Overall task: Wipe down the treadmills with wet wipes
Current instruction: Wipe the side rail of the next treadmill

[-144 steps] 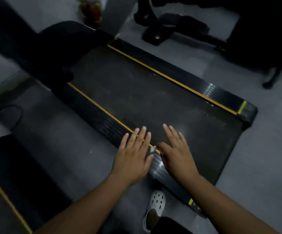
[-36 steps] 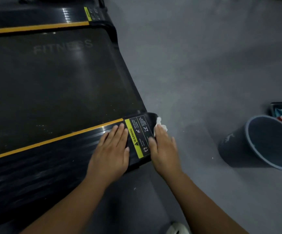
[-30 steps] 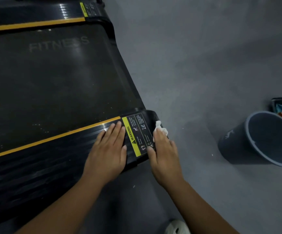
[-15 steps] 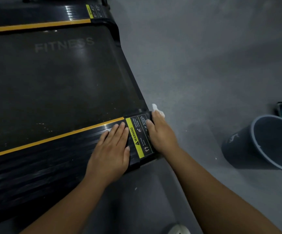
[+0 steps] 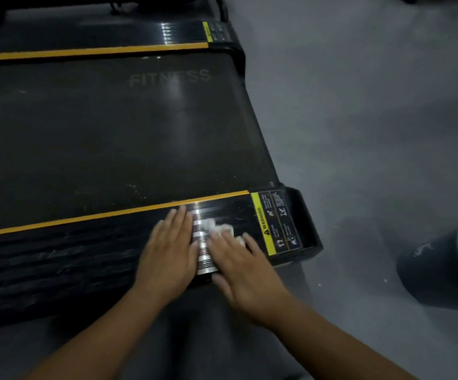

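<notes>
A black treadmill (image 5: 112, 133) with yellow stripes lies across the view, its belt marked FITNESS. Both hands lie on its near ribbed side rail (image 5: 58, 259). My right hand (image 5: 244, 267) presses a crumpled white wet wipe (image 5: 219, 227) flat against the rail with straight fingers, just left of the yellow warning label (image 5: 274, 223). The wipe sticks out beyond my fingertips. My left hand (image 5: 169, 250) rests flat on the rail beside it, fingers straight. The hands are blurred by motion.
A dark grey bucket (image 5: 441, 267) stands on the grey floor (image 5: 359, 119) to the right of the treadmill's end. Bare floor stretches behind and to the right. The far side rail (image 5: 99, 37) runs along the top of the view.
My right hand has slid the wipe left from the rail's end corner, past the warning label, onto the ribbed rail. My left hand stays flat on the rail, now further left of the label.
</notes>
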Tool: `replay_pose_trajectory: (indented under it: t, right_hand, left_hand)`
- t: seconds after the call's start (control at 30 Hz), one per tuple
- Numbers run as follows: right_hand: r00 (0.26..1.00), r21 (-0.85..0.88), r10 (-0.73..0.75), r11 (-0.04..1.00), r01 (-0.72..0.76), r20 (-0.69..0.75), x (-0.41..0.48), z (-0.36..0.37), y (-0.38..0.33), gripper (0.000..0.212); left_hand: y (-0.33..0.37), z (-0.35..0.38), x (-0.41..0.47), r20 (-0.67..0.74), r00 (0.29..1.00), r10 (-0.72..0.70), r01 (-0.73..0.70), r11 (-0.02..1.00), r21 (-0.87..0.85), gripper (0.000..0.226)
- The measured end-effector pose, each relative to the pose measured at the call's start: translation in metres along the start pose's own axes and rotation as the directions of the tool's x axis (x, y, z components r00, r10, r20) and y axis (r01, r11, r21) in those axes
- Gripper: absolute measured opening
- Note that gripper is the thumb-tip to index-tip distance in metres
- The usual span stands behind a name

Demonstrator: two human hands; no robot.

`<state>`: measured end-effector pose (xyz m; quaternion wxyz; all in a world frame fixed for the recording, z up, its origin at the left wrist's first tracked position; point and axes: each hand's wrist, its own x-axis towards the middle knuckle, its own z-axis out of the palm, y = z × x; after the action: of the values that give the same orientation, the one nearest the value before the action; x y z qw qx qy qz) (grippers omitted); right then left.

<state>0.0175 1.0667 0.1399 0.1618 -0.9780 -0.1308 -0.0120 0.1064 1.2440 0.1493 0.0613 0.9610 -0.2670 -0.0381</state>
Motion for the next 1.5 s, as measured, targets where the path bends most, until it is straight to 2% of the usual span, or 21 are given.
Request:
replay_pose_trajectory:
  t: [0.07, 0.17, 0.2, 0.3, 0.37, 0.4, 0.5, 0.57, 0.63, 0.73, 0.77, 0.87, 0.9, 1.0, 1.07, 1.1, 1.2, 1.23, 1.4, 1.43, 1.5]
  right_hand:
    - [1.000, -0.061, -0.002, 0.998, 0.001, -0.022, -0.008, 0.003, 0.013, 0.062]
    - [0.942, -0.047, 0.307, 0.948, -0.315, -0.136, 0.043, -0.009, 0.032, 0.062]
    - [0.940, -0.024, 0.320, 0.945, -0.325, -0.116, 0.054, -0.010, 0.024, 0.061]
    - [0.998, -0.008, 0.056, 0.998, -0.057, -0.002, 0.024, 0.008, -0.023, 0.054]
    - [0.998, -0.001, -0.068, 0.998, 0.068, 0.011, -0.004, 0.005, -0.026, 0.053]
    - [0.999, -0.004, -0.052, 0.999, 0.052, -0.012, -0.003, 0.001, -0.016, 0.053]
    - [0.972, -0.009, 0.201, 0.979, -0.203, -0.124, 0.037, -0.010, 0.011, 0.053]
    - [0.960, -0.036, 0.260, 0.964, -0.265, -0.099, 0.053, -0.006, 0.004, 0.062]
    - [0.981, -0.041, 0.195, 0.980, -0.195, -0.007, 0.041, 0.004, -0.018, 0.069]
    - [0.997, -0.065, -0.012, 0.998, 0.017, 0.075, 0.015, 0.004, -0.022, 0.072]
    - [0.998, -0.068, 0.027, 0.997, -0.024, 0.055, 0.021, 0.002, -0.014, 0.074]
    - [0.950, -0.048, 0.312, 0.948, -0.313, -0.028, 0.069, -0.001, -0.003, 0.080]
    - [0.942, -0.040, 0.334, 0.942, -0.334, -0.019, 0.078, 0.003, -0.013, 0.082]
    - [0.995, -0.060, 0.082, 0.995, -0.078, 0.058, 0.050, 0.013, -0.054, 0.077]
    - [0.993, -0.133, -0.071, 0.988, 0.084, 0.095, 0.020, 0.013, -0.045, 0.074]
    - [0.996, -0.152, -0.062, 0.986, 0.071, 0.064, 0.019, 0.012, -0.030, 0.073]
    - [0.960, -0.092, 0.278, 0.955, -0.280, -0.034, 0.060, 0.002, -0.006, 0.076]
    - [0.946, -0.067, 0.323, 0.944, -0.324, -0.026, 0.072, 0.005, -0.014, 0.077]
    - [0.996, -0.073, -0.042, 0.996, 0.048, 0.082, 0.024, 0.019, -0.065, 0.071]
    - [0.998, -0.079, -0.031, 0.996, 0.035, 0.058, 0.022, 0.016, -0.052, 0.072]
    - [0.982, -0.076, 0.190, 0.979, -0.189, 0.009, 0.042, 0.006, -0.028, 0.075]
  left_hand:
    - [-0.025, -0.004, -0.018, -0.006, 1.000, 0.007, -0.007, 0.999, 0.047, 0.065]
    - [-0.029, -0.005, -0.018, 0.014, 1.000, 0.016, -0.016, 0.999, 0.049, 0.066]
    - [-0.028, -0.005, -0.017, 0.010, 1.000, 0.012, -0.012, 0.999, 0.047, 0.065]
    - [-0.028, -0.006, -0.019, 0.008, 1.000, 0.021, -0.021, 0.999, 0.046, 0.064]
    - [-0.030, -0.005, -0.018, -0.003, 1.000, 0.023, -0.023, 0.998, 0.054, 0.064]
    - [-0.030, -0.004, -0.019, -0.007, 1.000, 0.021, -0.021, 0.998, 0.053, 0.064]
    - [-0.030, -0.003, -0.019, -0.007, 1.000, 0.011, -0.011, 0.999, 0.042, 0.066]
    - [-0.031, -0.004, -0.020, 0.009, 1.000, 0.016, -0.016, 1.000, 0.020, 0.069]
    - [-0.036, -0.005, -0.020, 0.031, 0.999, 0.037, -0.037, 0.999, -0.002, 0.072]
    - [-0.057, -0.009, -0.027, 0.006, 1.000, 0.030, -0.030, 0.997, 0.075, 0.068]
    - [-0.064, -0.009, -0.030, -0.003, 1.000, 0.013, -0.012, 0.996, 0.085, 0.066]
    - [-0.070, -0.007, -0.035, -0.025, 1.000, 0.002, 0.000, 0.997, 0.074, 0.064]
    - [-0.070, -0.006, -0.035, -0.031, 1.000, 0.003, -0.001, 0.997, 0.073, 0.063]
    - [-0.070, -0.007, -0.036, -0.027, 1.000, 0.006, -0.004, 0.996, 0.084, 0.062]
    - [-0.071, -0.007, -0.036, -0.026, 1.000, 0.000, 0.002, 0.997, 0.081, 0.063]
    - [-0.071, -0.007, -0.036, -0.029, 1.000, 0.001, 0.002, 0.997, 0.078, 0.063]
    - [-0.070, -0.004, -0.036, -0.033, 0.999, 0.013, -0.010, 0.997, 0.077, 0.064]
    - [-0.071, -0.004, -0.036, -0.036, 0.999, 0.012, -0.009, 0.997, 0.079, 0.064]
    - [-0.072, -0.007, -0.037, 0.002, 1.000, 0.017, -0.017, 0.999, 0.036, 0.066]
    - [-0.075, -0.009, -0.038, 0.009, 1.000, 0.018, -0.018, 1.000, 0.021, 0.067]
    - [-0.085, -0.011, -0.042, -0.001, 1.000, 0.004, -0.004, 0.999, 0.045, 0.069]
